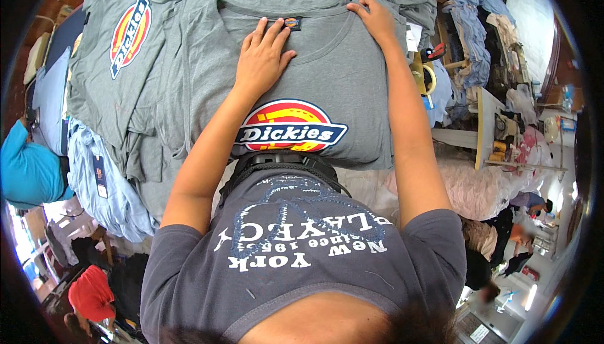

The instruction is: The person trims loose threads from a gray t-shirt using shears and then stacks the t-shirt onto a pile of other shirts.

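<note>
- Cluttered workroom, heaped clothes (469,33) off right!
- Ahead, grey shirts (119,108); the top shirt (333,83) lies against the wearer's front.
- Left hand (264,55) presses flat, fingers parted; right hand (375,24) pinches the shoulder edge.
- Smoothing, it seems; the next move calls for even tension.
- Containers? None clear.
</note>
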Demonstrator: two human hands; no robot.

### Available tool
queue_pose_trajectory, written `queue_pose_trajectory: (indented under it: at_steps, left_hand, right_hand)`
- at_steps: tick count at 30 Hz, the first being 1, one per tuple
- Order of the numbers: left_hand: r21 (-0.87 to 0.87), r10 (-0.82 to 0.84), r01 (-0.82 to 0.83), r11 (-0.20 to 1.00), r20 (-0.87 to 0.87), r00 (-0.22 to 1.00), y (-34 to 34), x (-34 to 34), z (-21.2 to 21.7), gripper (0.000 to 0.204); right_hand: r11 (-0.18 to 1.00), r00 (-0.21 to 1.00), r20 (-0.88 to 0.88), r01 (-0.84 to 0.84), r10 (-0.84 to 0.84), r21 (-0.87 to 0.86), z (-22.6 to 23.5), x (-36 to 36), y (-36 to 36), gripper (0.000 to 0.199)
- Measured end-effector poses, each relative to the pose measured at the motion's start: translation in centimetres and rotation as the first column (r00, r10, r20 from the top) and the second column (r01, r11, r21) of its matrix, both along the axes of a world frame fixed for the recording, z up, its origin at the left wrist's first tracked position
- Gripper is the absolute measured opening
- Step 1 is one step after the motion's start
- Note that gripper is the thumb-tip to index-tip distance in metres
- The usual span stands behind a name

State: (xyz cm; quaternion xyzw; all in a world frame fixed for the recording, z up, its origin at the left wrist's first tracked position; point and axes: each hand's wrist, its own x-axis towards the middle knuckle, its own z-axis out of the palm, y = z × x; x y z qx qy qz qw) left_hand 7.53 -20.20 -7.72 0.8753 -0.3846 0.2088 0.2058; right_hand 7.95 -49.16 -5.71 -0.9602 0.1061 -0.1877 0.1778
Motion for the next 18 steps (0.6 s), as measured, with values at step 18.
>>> queue_pose_trajectory:
  at_steps: [18]
  left_hand:
    - [-0.002,-0.163,0.166,0.986,-0.196,0.967,1.2,4.3,0.3,0.035]
  right_hand:
    - [0.934,0.946,0.315,0.039,0.080,-0.356,3.4,-1.9,7.5,0.023]
